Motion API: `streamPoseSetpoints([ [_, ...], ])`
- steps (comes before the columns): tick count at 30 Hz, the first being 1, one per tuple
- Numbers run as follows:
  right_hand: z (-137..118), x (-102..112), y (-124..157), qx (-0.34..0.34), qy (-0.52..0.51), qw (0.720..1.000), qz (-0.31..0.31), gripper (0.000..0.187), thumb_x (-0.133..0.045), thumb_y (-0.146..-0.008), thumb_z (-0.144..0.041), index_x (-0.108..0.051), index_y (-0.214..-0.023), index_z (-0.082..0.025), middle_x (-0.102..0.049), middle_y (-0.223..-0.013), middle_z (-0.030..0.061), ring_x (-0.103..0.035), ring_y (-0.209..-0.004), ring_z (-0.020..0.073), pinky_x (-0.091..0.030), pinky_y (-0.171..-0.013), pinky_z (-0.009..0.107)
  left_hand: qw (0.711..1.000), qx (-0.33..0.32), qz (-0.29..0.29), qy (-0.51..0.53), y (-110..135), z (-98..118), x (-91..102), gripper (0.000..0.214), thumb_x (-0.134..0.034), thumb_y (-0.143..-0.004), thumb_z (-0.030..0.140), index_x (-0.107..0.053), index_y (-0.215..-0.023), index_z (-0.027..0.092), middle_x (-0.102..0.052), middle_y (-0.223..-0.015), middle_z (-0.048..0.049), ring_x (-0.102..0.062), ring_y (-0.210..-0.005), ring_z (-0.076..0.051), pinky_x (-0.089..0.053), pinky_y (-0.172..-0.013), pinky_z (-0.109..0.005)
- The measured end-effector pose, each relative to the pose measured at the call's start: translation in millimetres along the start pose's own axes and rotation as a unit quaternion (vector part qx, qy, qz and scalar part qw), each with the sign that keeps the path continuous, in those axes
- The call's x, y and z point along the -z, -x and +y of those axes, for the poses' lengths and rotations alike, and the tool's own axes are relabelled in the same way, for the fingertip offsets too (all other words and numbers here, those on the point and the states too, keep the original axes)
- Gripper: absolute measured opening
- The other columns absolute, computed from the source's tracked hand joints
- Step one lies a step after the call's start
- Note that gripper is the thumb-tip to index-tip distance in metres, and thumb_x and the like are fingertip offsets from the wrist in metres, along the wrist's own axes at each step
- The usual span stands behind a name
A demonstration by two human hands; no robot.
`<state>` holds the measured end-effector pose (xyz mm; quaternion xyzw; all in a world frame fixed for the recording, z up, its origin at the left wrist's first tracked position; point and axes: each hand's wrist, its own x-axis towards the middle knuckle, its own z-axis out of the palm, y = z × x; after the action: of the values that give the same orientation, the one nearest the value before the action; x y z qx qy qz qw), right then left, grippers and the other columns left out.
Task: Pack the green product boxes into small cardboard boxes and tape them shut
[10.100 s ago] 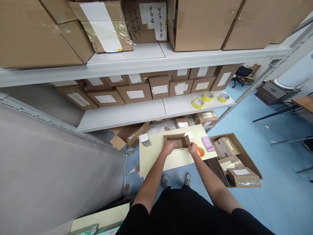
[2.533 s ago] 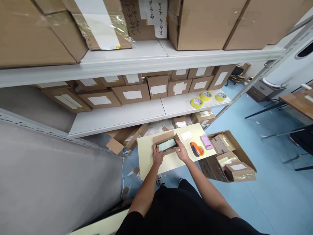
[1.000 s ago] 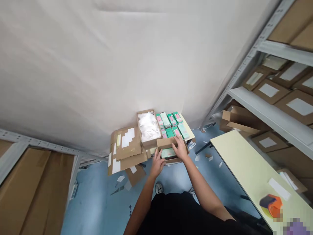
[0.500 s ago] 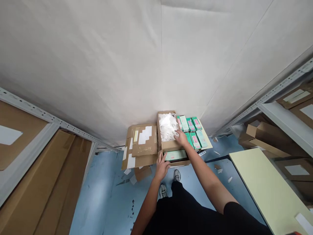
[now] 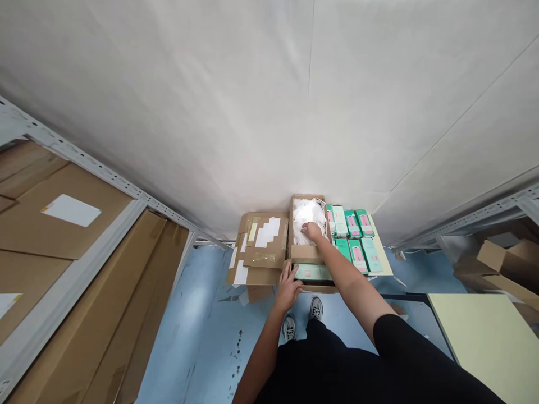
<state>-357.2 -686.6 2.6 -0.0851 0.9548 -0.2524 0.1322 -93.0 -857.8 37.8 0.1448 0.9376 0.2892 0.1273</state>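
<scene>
An open cardboard box [image 5: 296,255] stands by the wall, its back part filled with a loose heap of thin white paper-like pieces [image 5: 307,211]. My right hand [image 5: 312,230] reaches into this heap, fingers bent and closed on some of the white material. Just which piece they pinch is too small to make out. At the box's front left corner rests my left hand [image 5: 288,288], fingers apart and touching the rim. Beside it, in the front part of the box, lies a pale green carton [image 5: 311,271], partly covered by my right forearm.
Several green and pink cartons [image 5: 357,255] stand in rows right of the box on a pale board [image 5: 384,258]. Flattened cardboard [image 5: 265,258] with white labels lies to the left. Shelves with large boxes [image 5: 96,314] flank both sides; a pale yellow tabletop [image 5: 484,336] is at right.
My right hand has moved from the right side of the white heap further into it, toward the left, and its fingers have curled in. My left hand stays at the box corner. The view has shifted left.
</scene>
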Motion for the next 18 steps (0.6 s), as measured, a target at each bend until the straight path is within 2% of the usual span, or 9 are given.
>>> streamPoseSetpoints([
  [5,-8,11,2,-0.002,-0.001,1.000,0.009,0.021,-0.066,-0.091,-0.019,-0.085,-0.099,-0.017,-0.082,-0.110,0.0132,-0.074,-0.099,0.0254,-0.049,-0.089,0.028,1.000,-0.013,0.019,0.015,1,-1,-3.8,0.018,-0.066,-0.088,0.016,-0.078,-0.097,0.025,-0.032,-0.173,-0.0003,-0.004,-0.165,-0.031,-0.020,-0.131,-0.059],
  [11,-17,35,24,-0.040,0.000,0.997,0.070,0.024,-0.063,-0.084,-0.011,-0.084,-0.093,-0.017,-0.083,-0.102,0.0115,-0.074,-0.095,0.0236,-0.051,-0.084,0.026,0.999,-0.040,0.034,0.002,5,-7,-2.5,0.016,-0.068,-0.086,0.014,-0.078,-0.095,0.023,-0.033,-0.173,-0.0024,-0.007,-0.164,-0.034,-0.023,-0.129,-0.060],
  [15,-22,51,58,-0.022,-0.077,0.984,0.162,0.027,-0.059,-0.083,-0.014,-0.081,-0.098,-0.019,-0.081,-0.093,0.0060,-0.072,-0.086,0.0201,-0.053,-0.081,0.027,0.998,-0.040,0.040,-0.002,14,-9,0.5,0.014,-0.068,-0.087,0.015,-0.077,-0.094,0.024,-0.035,-0.172,-0.0018,-0.009,-0.164,-0.036,-0.027,-0.127,-0.061],
  [18,-22,57,105,0.010,-0.183,0.949,0.256,0.034,-0.059,-0.084,-0.021,-0.078,-0.112,-0.017,-0.079,-0.087,0.0049,-0.071,-0.078,0.0200,-0.057,-0.079,0.030,0.997,-0.052,0.048,-0.004,21,-10,0.2,0.012,-0.069,-0.087,0.018,-0.078,-0.094,0.024,-0.035,-0.171,-0.0020,-0.010,-0.164,-0.037,-0.029,-0.125,-0.061],
])
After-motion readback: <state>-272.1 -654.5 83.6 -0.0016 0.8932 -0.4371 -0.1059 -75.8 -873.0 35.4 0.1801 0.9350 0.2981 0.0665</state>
